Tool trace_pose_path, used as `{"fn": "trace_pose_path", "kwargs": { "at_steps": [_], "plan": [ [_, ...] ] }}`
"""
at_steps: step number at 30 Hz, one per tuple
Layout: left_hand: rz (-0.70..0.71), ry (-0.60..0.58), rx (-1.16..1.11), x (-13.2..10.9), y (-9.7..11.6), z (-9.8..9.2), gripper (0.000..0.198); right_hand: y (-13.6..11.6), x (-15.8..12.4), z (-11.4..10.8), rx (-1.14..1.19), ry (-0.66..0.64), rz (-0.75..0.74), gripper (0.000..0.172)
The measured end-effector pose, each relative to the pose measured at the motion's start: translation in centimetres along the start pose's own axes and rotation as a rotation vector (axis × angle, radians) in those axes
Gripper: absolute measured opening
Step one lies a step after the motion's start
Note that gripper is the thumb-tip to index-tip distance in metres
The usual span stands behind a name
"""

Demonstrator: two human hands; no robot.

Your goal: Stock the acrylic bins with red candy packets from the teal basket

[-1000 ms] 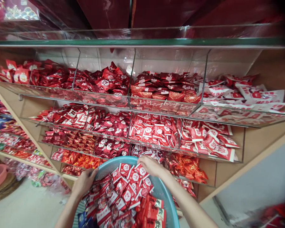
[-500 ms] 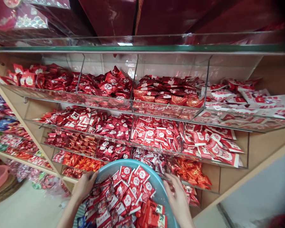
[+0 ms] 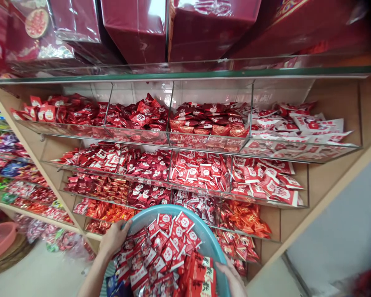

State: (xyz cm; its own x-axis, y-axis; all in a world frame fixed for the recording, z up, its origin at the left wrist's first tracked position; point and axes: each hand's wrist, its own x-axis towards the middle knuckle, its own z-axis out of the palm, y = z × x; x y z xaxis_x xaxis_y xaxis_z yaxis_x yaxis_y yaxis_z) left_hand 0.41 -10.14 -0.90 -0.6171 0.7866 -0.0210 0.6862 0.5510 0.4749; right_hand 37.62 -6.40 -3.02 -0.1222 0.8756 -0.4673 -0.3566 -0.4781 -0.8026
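Turquoise basket (image 3: 212, 242), red packets (image 3: 170, 253) heaped inside, blue packets (image 3: 116, 285) too, both hands (image 3: 114, 238) gripping its rim

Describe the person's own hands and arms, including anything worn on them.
The left hand is bare, with no glove or bracelet showing. The left forearm is slim and uncovered down to the picture's edge; no sleeve or watch shows. The right hand shows only partly, also ungloved; its forearm is out of view.
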Motion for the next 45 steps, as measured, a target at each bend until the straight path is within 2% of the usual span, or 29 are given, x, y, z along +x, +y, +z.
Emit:
{"fn": "trace_pose_path", "kwargs": {
  "at_steps": [5, 12, 15, 19, 25, 29, 31, 32, 34, 35, 38, 41, 43, 45],
  "plan": [
    [-0.031, -0.067, 0.012, 0.2, 1.6, -0.4, 0.047, 0.7, 0.6, -1.0, 0.045, 0.058, 0.007, 0.078],
    [0.014, -0.106, 0.037, -0.1, 3.6, -0.3, 0.042, -0.1, 1.6, -3.7, -0.02, 0.006, -0.002, 0.065],
    [0.066, -0.12, -0.001, -0.6, 3.8, 0.2, 0.037, -0.9, 1.3, -4.4, -0.068, -0.003, -0.04, 0.061],
    [0.095, -0.125, -0.058, -1.5, 3.9, 1.0, 0.036, -1.9, 1.3, -4.9, -0.102, -0.021, -0.094, 0.071],
    [0.18, -0.169, -0.061, -1.5, 2.8, 1.9, 0.039, -2.3, 1.3, -5.1, -0.036, -0.057, -0.017, 0.075],
    [0.252, -0.234, 0.096, -0.9, 3.1, 0.9, 0.043, -2.3, 1.0, -5.0, 0.011, -0.09, 0.071, 0.076],
    [0.196, -0.196, 0.247, -0.9, 4.6, 0.1, 0.046, -2.4, 0.8, -4.9, 0.038, -0.102, 0.072, 0.074],
    [0.197, -0.107, 0.288, -0.9, 5.6, -0.1, 0.044, -2.5, 0.8, -4.9, 0.051, -0.111, 0.068, 0.073],
    [0.332, 0.007, 0.244, -1.0, 8.3, -0.1, 0.039, -2.6, 0.7, -4.9, 0.067, -0.12, 0.056, 0.072],
    [0.425, 0.016, 0.197, -1.1, 9.7, 0.2, 0.038, -2.6, 0.7, -5.0, 0.065, -0.114, 0.049, 0.072],
    [0.686, -0.122, 0.071, -0.8, 13.5, 2.0, 0.036, -2.5, 0.7, -5.0, 0.006, -0.08, 0.028, 0.072],
    [0.904, -0.229, 0.002, 0.4, 16.0, 4.4, 0.04, -2.4, 0.5, -4.9, -0.042, -0.044, 0.002, 0.07],
    [0.94, -0.247, 0.014, 1.5, 16.8, 5.7, 0.045, -2.4, 0.3, -4.8, -0.031, -0.027, -0.008, 0.071],
    [0.877, -0.262, 0.077, 2.4, 17.2, 6.6, 0.053, -2.5, -0.1, -4.6, -0.004, -0.033, 0.017, 0.072]
  ]
}}
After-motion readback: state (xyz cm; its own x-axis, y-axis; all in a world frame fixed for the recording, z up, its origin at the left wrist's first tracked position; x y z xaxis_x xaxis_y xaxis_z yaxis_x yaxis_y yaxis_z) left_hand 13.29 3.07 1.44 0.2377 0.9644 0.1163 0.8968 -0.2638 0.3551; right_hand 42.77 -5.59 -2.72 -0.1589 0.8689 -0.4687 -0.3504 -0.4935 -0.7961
